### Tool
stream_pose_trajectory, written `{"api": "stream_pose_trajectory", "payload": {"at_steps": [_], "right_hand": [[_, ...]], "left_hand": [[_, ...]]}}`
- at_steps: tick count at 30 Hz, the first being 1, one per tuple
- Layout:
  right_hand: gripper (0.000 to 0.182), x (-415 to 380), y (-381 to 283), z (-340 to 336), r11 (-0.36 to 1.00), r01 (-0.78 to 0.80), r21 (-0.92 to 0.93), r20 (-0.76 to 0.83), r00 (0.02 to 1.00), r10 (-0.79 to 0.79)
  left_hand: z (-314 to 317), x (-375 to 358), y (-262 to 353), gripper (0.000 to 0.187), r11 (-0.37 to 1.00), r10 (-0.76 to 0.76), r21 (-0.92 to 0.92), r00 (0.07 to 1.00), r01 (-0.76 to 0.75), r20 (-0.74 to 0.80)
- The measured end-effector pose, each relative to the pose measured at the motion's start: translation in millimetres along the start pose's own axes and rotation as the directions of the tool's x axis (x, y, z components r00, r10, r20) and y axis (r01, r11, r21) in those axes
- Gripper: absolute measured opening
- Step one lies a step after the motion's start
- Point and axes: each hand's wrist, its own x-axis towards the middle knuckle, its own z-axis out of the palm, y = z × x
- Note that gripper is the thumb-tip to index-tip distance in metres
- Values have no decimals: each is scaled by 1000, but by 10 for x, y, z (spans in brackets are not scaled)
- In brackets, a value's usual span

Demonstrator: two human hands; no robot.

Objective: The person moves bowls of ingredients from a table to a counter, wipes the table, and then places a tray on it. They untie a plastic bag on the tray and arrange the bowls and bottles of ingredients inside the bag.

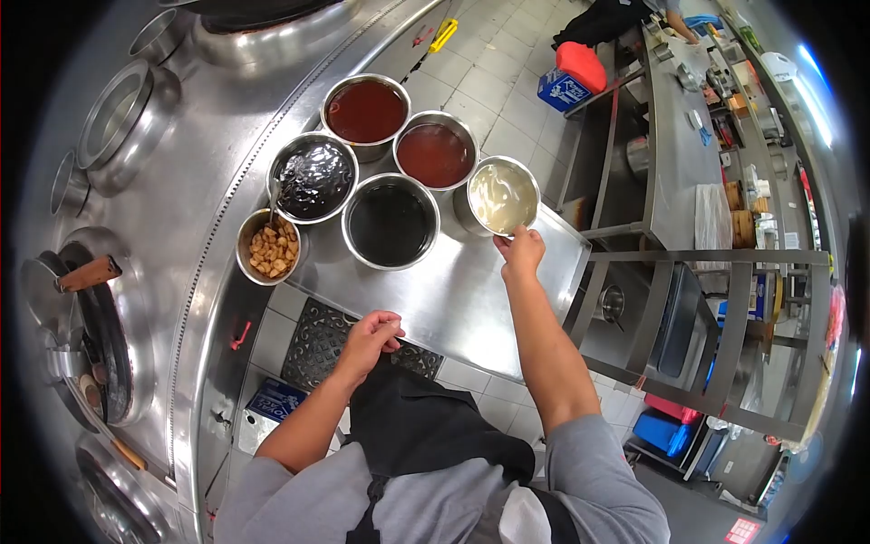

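My right hand (523, 250) pinches the near rim of a round steel pot (503, 195) of pale, cloudy liquid. The pot stands at the right of a group on the steel table (444, 304). My left hand (370, 344) is at the table's near edge, its fingers curled together with nothing seen in them. Beside the held pot are a pot of black liquid (391, 222) and a pot of reddish-brown liquid (437, 154). Behind are another reddish-brown pot (366, 111) and a pot of glossy dark sauce (314, 178) with a utensil handle. Brown chunks fill a smaller pot (272, 251).
A steel range (172, 208) with woks and pots runs along the left. Metal shelving (716, 258) stands at the right. A person's arm (680, 25) shows at the far counter. On the tiled floor are a blue box (562, 91) and a black mat (317, 343).
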Motion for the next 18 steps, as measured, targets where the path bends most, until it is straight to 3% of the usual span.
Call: {"api": "stream_pose_trajectory", "payload": {"at_steps": [13, 15, 18], "right_hand": [[14, 18, 5, -55, 993, -74, 96, 29, 997, 71], [24, -16, -68, -157, 979, -193, 60, 153, 971, 182], [39, -206, -185, -474, 988, -153, -30, 186, 970, 156]], "left_hand": [[367, 142, 62, 24, 996, -19, 85, 989, 7, 147], [491, 195, 73, 24, 995, -21, 102, 978, -1, 209], [703, 259, 85, 27, 977, -49, 214, 964, -8, 260]]}}
